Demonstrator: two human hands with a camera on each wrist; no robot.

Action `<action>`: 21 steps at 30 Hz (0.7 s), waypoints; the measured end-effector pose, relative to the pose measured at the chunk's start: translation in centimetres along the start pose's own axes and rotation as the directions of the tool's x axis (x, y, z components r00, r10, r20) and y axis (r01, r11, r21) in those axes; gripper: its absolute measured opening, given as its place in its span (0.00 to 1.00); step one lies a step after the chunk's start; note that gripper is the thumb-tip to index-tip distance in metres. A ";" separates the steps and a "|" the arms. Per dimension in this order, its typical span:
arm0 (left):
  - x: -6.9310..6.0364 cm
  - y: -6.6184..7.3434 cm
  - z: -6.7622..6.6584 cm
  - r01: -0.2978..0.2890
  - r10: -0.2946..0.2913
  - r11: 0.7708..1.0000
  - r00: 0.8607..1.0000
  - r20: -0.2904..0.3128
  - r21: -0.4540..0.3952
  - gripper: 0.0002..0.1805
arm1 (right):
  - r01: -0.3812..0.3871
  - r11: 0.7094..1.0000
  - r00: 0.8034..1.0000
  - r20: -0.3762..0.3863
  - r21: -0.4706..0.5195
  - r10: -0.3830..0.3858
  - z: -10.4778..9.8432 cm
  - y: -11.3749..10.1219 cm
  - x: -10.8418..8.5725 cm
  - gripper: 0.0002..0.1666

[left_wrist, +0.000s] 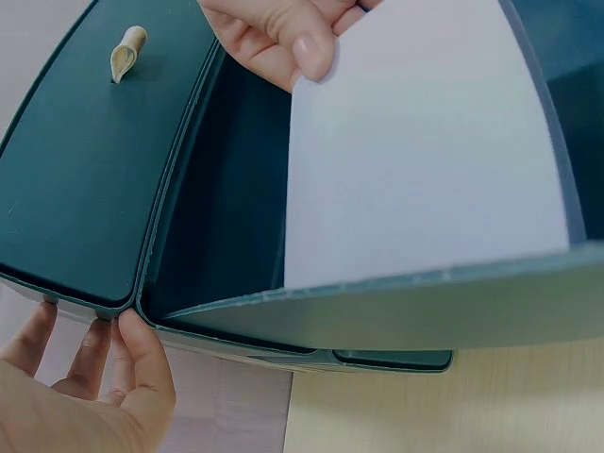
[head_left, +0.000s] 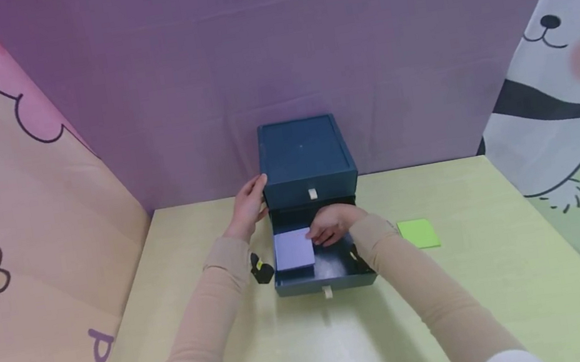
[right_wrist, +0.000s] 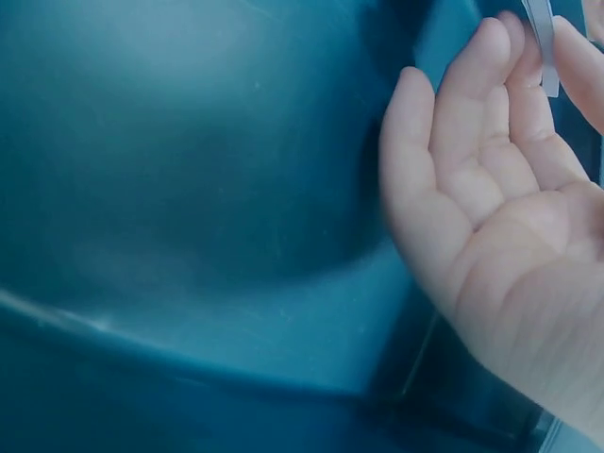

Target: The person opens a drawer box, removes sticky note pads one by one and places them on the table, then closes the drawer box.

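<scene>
A dark blue two-drawer box (head_left: 305,150) stands at the back of the table, its lower drawer (head_left: 296,289) pulled out. Inside that drawer, at its left side, is a pale purple notepad (head_left: 293,250). My right hand (head_left: 331,224) pinches the pad's edge between thumb and fingers; the pad (left_wrist: 415,151) shows large in the left wrist view, and its edge (right_wrist: 543,47) in the right wrist view. With fingertips on the box's left side, my left hand (head_left: 250,206) touches it beside the closed upper drawer (left_wrist: 85,160).
A lime green notepad (head_left: 418,234) lies on the table to the right of the box. A small black object with a yellow mark (head_left: 262,271) lies left of the open drawer. A dark item (head_left: 359,258) is partly hidden at the drawer's right side. Purple cloth (head_left: 280,49) hangs behind.
</scene>
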State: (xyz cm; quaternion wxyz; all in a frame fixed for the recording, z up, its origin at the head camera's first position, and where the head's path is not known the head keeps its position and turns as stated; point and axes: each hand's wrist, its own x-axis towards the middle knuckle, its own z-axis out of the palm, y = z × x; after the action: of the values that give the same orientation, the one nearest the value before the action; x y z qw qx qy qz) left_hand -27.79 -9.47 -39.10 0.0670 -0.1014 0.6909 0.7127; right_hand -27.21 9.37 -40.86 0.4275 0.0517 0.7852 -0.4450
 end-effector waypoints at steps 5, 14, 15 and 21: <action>0.1 0.0 0.0 -0.010 0.010 1.000 1.000 -0.005 0.014 0.31 | 0.032 0.999 0.999 0.023 0.016 -0.032 -0.3 0.0 -0.1 0.07; 0.2 0.0 0.1 -0.012 0.012 1.000 1.000 -0.009 0.011 0.31 | 0.129 0.989 0.990 0.040 0.075 -0.132 -0.9 -0.3 -0.8 0.15; 0.2 0.0 0.1 -0.013 0.013 1.000 1.000 -0.009 0.010 0.31 | 0.136 0.988 0.989 0.040 0.079 -0.140 -1.0 -0.3 -0.9 0.16; 0.4 -0.2 0.0 -0.011 0.011 1.000 1.000 -0.004 0.007 0.31 | 0.145 0.985 0.986 0.065 0.090 -0.151 -1.4 -0.4 -1.6 0.18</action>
State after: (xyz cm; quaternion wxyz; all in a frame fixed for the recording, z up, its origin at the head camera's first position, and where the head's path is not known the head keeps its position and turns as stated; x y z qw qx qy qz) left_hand -28.13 -9.46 -39.41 0.0618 -0.0989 0.6941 0.7104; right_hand -27.29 10.58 -39.13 0.4182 -0.0046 0.7516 -0.5101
